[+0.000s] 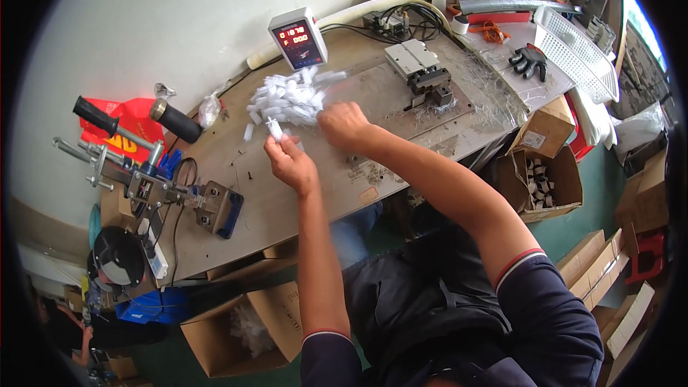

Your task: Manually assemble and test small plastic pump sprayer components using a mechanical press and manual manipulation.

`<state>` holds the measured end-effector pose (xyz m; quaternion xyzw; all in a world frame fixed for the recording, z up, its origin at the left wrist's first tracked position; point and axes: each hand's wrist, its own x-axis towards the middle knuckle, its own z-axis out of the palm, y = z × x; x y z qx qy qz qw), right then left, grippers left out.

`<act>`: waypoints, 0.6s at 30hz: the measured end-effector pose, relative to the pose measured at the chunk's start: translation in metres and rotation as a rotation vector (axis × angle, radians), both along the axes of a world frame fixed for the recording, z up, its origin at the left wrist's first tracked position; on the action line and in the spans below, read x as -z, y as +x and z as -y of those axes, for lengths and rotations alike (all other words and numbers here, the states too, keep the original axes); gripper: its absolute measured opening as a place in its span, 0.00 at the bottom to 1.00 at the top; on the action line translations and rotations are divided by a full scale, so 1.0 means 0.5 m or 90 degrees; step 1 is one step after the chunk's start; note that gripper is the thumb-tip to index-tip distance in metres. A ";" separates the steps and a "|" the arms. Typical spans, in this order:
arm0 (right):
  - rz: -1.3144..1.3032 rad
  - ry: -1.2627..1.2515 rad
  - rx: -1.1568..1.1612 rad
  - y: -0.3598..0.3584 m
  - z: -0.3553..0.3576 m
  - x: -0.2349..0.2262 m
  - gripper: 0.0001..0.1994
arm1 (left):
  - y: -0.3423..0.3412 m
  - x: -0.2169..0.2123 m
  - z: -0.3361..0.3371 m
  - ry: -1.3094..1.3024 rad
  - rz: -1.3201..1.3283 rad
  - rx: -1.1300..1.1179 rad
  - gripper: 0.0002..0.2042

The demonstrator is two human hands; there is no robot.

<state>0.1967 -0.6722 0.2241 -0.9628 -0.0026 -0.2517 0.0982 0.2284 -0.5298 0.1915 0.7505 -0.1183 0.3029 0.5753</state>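
My left hand (292,163) pinches a small white plastic part (274,128) upright between thumb and fingertips, at the near edge of a heap of similar white parts (283,97). Another pale piece shows just behind its fingers. My right hand (344,126) is curled closed at the heap's right side, its back toward me. The fingertips of that hand are hidden, so what they hold, if anything, does not show. Some white parts beside it are smeared by motion. Behind the heap stands a white counter box (299,38) with a lit red display.
A hand-lever press (154,186) occupies the bench's left end. A metal fixture block (419,68) sits to the right, with plastic scraps around it. Farther right are a dark glove (529,62) and a white perforated basket (577,46). Open cartons (276,326) stand below the bench.
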 end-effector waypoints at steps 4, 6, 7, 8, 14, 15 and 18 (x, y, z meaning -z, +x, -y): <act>-0.177 0.021 -0.008 0.034 -0.010 -0.055 0.07 | 0.001 -0.002 -0.004 0.009 0.013 0.007 0.08; -0.172 0.052 -0.013 0.031 -0.008 -0.085 0.06 | 0.000 0.002 -0.004 0.009 0.012 0.016 0.08; -0.173 0.052 -0.007 0.027 0.000 -0.096 0.06 | 0.000 0.002 -0.001 0.009 0.011 0.020 0.07; -0.160 0.061 0.011 0.022 0.009 -0.107 0.07 | 0.002 0.003 0.003 0.017 0.001 0.028 0.08; -0.120 0.136 0.073 -0.045 0.047 -0.117 0.10 | 0.012 0.010 -0.010 0.031 0.040 0.012 0.09; -0.109 0.151 0.074 -0.060 0.073 -0.098 0.09 | 0.004 0.005 0.003 0.027 0.036 0.011 0.09; -0.094 0.195 0.077 -0.083 0.095 -0.071 0.07 | -0.006 -0.010 0.008 0.079 0.042 0.038 0.08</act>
